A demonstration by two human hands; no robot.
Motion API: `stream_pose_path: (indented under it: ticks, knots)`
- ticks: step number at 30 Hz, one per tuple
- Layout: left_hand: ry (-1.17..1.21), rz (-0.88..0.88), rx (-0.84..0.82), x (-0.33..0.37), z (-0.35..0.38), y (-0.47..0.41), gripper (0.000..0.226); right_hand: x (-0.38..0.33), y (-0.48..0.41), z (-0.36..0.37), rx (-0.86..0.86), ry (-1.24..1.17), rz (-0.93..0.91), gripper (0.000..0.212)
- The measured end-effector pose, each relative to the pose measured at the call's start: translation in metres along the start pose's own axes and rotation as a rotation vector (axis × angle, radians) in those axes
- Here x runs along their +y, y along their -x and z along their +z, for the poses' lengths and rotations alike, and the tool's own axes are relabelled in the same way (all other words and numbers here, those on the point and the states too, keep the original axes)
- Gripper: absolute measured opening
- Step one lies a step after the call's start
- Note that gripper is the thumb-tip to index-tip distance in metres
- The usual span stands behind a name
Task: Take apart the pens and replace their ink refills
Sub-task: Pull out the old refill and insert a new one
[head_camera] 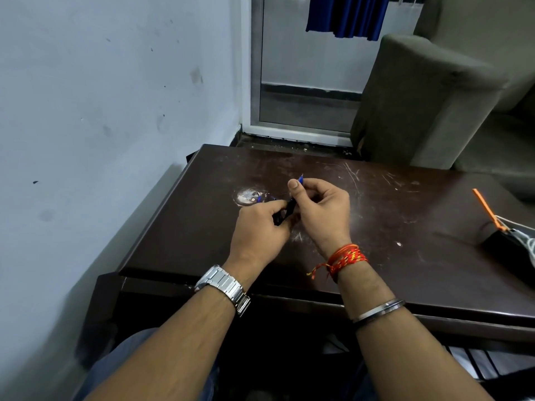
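Both hands hold one pen [289,208] above the dark brown table [405,256]. My left hand [257,235] pinches the pen's dark lower barrel between thumb and fingers. My right hand [321,209] grips the upper part, and the blue tip [300,178] sticks out above the thumb. The middle of the pen is hidden by my fingers. More blue pen parts [262,198] lie on the table just beyond my left hand, blurred and partly hidden.
A white scuffed patch [246,195] marks the tabletop near the loose parts. A black object with an orange strap [489,211] and white cord lies at the table's right edge. A wall runs along the left, and a grey sofa [428,102] stands behind the table.
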State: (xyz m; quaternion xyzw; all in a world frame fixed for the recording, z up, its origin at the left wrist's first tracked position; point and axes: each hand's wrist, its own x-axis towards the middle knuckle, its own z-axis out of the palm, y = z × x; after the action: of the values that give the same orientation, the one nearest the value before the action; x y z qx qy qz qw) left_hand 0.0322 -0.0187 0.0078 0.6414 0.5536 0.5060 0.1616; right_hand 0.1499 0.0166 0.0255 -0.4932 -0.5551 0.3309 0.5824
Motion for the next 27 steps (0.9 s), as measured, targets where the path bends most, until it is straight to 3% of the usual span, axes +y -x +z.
stream_pose_path:
  ticks: [5, 11, 13, 16, 20, 24, 27]
  knots:
    - [0.081, -0.05, -0.069, -0.002, -0.001, -0.004, 0.014, -0.002, -0.001, -0.002, -0.088, 0.039, -0.069, 0.021]
    - [0.073, -0.032, -0.126, -0.011, -0.009, -0.007, 0.017, -0.003, -0.002, -0.004, -0.22, -0.066, 0.023, 0.027]
    - [0.072, -0.057, -0.105, -0.011, -0.008, -0.007, 0.016, -0.002, 0.0, -0.003, -0.198, -0.085, 0.029, 0.007]
    - [0.07, -0.056, -0.106, -0.012, -0.007, -0.007, 0.014, 0.0, 0.002, -0.003, -0.114, -0.069, 0.031, 0.028]
    - [0.072, 0.0, -0.098, -0.011, -0.008, -0.006, 0.025, -0.001, 0.0, -0.004, -0.134, -0.071, 0.035, 0.02]
    - [0.065, -0.013, -0.098, -0.014, -0.008, -0.008, 0.021, -0.003, 0.0, -0.004, -0.165, -0.273, 0.142, 0.02]
    - [0.048, -0.025, -0.094, -0.015, -0.007, -0.008, 0.02, -0.001, 0.002, -0.005, -0.127, -0.086, 0.074, 0.025]
